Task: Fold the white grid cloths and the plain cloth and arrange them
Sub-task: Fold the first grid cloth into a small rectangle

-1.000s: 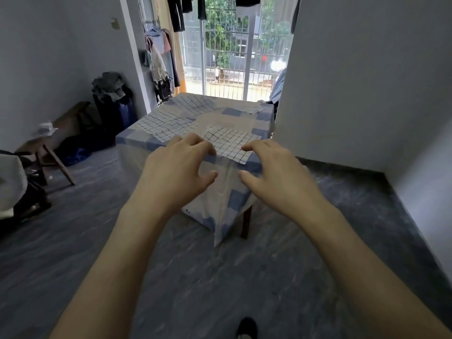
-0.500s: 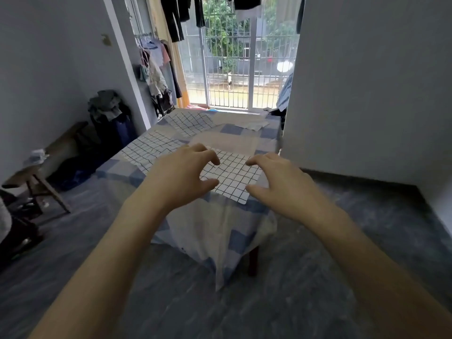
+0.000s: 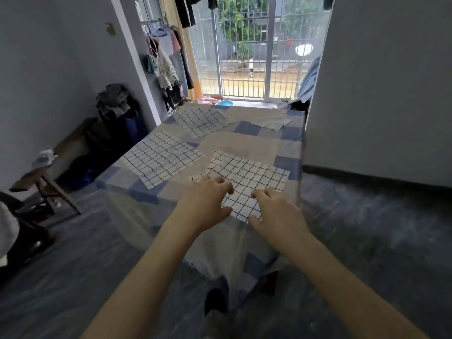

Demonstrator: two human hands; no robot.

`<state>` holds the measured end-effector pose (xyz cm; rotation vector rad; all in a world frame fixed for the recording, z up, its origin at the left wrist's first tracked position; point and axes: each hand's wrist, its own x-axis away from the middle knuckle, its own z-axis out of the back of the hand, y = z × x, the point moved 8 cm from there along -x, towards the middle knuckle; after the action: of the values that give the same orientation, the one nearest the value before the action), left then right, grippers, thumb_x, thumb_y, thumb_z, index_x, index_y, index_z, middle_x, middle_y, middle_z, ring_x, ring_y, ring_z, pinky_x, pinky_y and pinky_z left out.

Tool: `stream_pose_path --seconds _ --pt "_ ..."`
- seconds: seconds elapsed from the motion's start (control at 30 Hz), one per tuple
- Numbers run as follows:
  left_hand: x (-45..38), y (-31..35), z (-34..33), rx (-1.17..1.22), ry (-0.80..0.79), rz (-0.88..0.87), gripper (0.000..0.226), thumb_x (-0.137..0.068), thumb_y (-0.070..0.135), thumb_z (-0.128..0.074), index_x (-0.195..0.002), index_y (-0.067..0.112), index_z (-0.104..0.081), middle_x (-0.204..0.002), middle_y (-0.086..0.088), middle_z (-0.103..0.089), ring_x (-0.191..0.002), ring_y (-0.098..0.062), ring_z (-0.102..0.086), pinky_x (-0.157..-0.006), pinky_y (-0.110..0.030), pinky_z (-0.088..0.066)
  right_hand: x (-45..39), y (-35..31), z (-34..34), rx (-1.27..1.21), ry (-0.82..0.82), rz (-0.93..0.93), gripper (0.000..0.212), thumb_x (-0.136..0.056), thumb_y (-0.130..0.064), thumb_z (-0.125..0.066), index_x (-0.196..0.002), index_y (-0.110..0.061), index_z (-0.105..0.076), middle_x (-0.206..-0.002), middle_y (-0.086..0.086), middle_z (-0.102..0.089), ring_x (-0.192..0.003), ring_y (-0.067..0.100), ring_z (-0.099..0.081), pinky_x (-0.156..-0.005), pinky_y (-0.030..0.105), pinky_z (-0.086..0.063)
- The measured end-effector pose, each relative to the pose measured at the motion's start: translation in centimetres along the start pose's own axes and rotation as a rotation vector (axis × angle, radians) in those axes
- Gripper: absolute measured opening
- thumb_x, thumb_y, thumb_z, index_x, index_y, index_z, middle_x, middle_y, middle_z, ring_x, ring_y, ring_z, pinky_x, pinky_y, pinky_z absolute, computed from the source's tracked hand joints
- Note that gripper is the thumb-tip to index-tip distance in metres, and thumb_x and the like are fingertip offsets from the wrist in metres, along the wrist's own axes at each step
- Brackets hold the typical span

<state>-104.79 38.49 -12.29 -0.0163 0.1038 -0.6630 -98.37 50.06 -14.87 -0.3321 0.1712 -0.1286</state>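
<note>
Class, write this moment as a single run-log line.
stage: reaching | left hand: open, over nearest grid cloth | right hand: open, at its near edge | cloths: unfolded, flat on table

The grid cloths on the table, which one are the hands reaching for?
The nearest grid cloth, at the table's near right corner: the left hand and right hand are over its near edge. The other two lie farther left and back.

Left hand (image 3: 208,204): spread over nearest grid cloth (image 3: 247,177)
Right hand (image 3: 276,211): curled, cloth's near edge
Plain cloth (image 3: 266,118): one o'clock
Table (image 3: 288,162): checked cover
</note>
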Motion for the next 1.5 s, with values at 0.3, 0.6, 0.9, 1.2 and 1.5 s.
stream_pose_path --seconds 0.3,0.6,0.9,1.2,1.5 --pt "-14.5 -8.4 -11.1 0.072 -0.123 -0.057 0.039 -0.093 0.041 -0.053 -0.129 0.027 -0.051 -0.136 0.003 -0.049 -0.121 -0.020 -0.047 -0.094 -0.038 -0.042 -17.3 1.8 -10.8 0.054 -0.087 -0.130 0.050 -0.088 -0.034 -0.058 -0.135 -0.024 -0.042 -0.132 -0.002 -0.047 -0.118 0.016 -0.047 -0.090 0.032 -0.048" --pt "-24.8 -14.6 -23.2 0.344 -0.305 -0.066 0.060 -0.091 0.040 -0.055 -0.144 0.021 -0.034 -0.153 0.001 -0.029 -0.135 -0.022 -0.032 -0.105 -0.040 -0.036 -26.1 5.8 -20.9 0.067 -0.259 -0.281 0.048 -0.089 -0.026 -0.055 -0.135 -0.021 -0.042 -0.137 -0.001 -0.041 -0.122 0.018 -0.043 -0.093 0.031 -0.045" --pt "-28.7 -26.4 -32.4 0.534 -0.301 0.431 0.051 -0.102 0.028 -0.033 -0.148 0.010 -0.023 -0.153 -0.014 -0.028 -0.136 -0.032 -0.033 -0.111 -0.044 -0.032 -22.1 14.3 -25.6 0.034 -0.334 -0.401 0.051 -0.092 -0.025 -0.050 -0.142 -0.028 -0.040 -0.152 -0.004 -0.027 -0.138 0.016 -0.031 -0.107 0.032 -0.040" --pt "-30.0 -24.4 -33.8 0.416 -0.247 0.267 0.047 -0.088 0.030 -0.061 -0.132 0.022 -0.048 -0.147 -0.001 -0.032 -0.126 -0.024 -0.036 -0.101 -0.037 -0.042 -24.1 16.2 -26.8 0.085 -0.341 -0.378 0.050 -0.098 -0.041 -0.035 -0.147 -0.032 -0.026 -0.160 -0.008 -0.012 -0.146 0.013 -0.013 -0.114 0.035 -0.028" --pt "-32.3 -23.0 -31.9 0.762 -0.131 0.187 0.017 -0.084 0.002 -0.060 -0.079 0.019 -0.058 -0.081 0.001 -0.055 -0.072 -0.010 -0.052 -0.061 -0.017 -0.045 -24.2 18.5 -28.7 0.133 -0.398 -0.320 0.071 -0.087 -0.060 -0.001 -0.151 -0.031 0.012 -0.157 -0.011 0.022 -0.143 0.004 0.021 -0.119 0.029 0.005"
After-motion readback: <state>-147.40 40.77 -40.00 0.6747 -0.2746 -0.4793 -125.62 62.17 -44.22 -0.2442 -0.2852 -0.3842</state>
